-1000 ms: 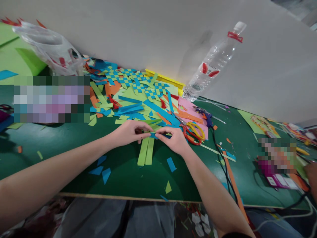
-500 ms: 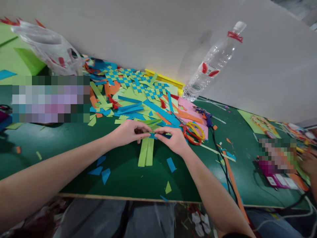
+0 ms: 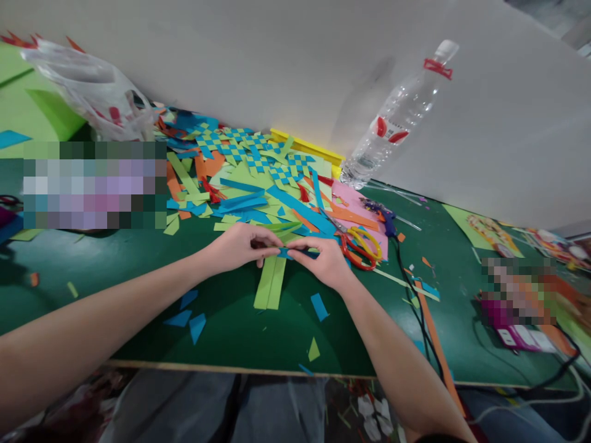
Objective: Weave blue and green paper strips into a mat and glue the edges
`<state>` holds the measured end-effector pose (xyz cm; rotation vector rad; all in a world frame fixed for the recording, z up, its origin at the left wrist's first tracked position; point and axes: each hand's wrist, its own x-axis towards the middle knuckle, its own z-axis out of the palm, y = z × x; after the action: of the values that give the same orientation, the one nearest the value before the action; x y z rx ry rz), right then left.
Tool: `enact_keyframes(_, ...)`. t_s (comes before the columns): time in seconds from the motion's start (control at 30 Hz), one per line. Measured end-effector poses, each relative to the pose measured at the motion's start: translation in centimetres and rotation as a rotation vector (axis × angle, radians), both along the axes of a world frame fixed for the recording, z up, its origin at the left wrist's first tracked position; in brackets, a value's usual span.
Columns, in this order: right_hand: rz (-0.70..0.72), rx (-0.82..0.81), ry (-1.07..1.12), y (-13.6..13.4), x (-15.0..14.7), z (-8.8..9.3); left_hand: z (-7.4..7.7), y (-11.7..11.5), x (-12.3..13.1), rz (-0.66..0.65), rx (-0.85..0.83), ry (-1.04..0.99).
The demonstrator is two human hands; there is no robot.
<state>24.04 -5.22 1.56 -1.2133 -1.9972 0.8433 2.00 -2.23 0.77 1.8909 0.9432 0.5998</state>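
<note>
My left hand (image 3: 237, 246) and my right hand (image 3: 322, 259) meet over the green table (image 3: 138, 258), fingers pinched. Between them they hold a blue paper strip (image 3: 285, 252) laid across two light green strips (image 3: 270, 283) that hang toward me on the table. My left fingertips pinch the left end of the crossing, my right fingertips the blue strip's right part. Just beyond my hands lies a heap of blue, green and orange paper strips (image 3: 258, 197) with several blue-and-green woven mats (image 3: 252, 154).
Red-and-yellow scissors (image 3: 360, 246) lie right of my right hand. A plastic water bottle (image 3: 397, 117) leans on the white wall. A clear plastic bag (image 3: 92, 92) sits far left. A glue gun (image 3: 385, 218) with a black cable (image 3: 415, 295) runs right. Paper scraps (image 3: 191, 320) dot the near table.
The two green strips have swung slightly left and closer together under my hands. A person's hand at the far right edge has left the view.
</note>
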Motion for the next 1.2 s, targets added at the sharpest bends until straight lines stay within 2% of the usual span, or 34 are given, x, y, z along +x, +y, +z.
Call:
enact_keyframes(0.6,-0.001,0.022,0.008,0.0,0.1,-0.4,0.0,0.1,-0.1,0.008,-0.029,-0.014)
enact_keyframes(0.73,-0.062,0.035,0.049,0.0,0.1,-0.2,0.1,0.0,-0.1,0.018,-0.023,-0.012)
enact_keyframes(0.87,-0.169,0.22,0.049,0.5,0.7,-0.2,0.3,-0.1,0.0,0.028,0.001,0.018)
enact_keyframes(1.0,-0.127,0.433,-0.16,1.5,1.6,-0.8,0.4,-0.1,0.0,0.025,0.007,0.022)
enact_keyframes(1.2,-0.035,0.474,-0.374,2.3,2.1,-1.9,0.1,0.0,0.0,0.017,0.013,0.034)
